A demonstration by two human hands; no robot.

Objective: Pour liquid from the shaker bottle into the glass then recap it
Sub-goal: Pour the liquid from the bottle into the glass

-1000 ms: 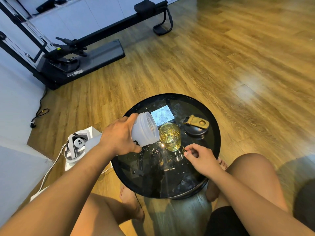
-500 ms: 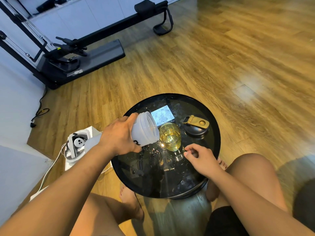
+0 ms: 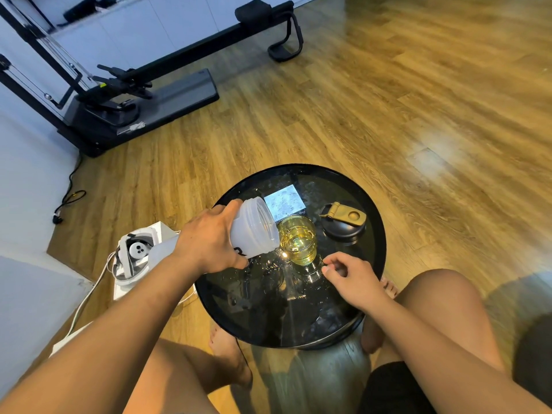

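Yellow drink fills the glass at table middle. My left hand grips the tipped bottle at nine o'clock; right hand loosely curled, empty. Tip more, it spills.

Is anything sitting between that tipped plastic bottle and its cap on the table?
Yes. The clear glass of yellow liquid stands on the round black table directly between the translucent shaker bottle in the left hand and the black-and-tan cap.
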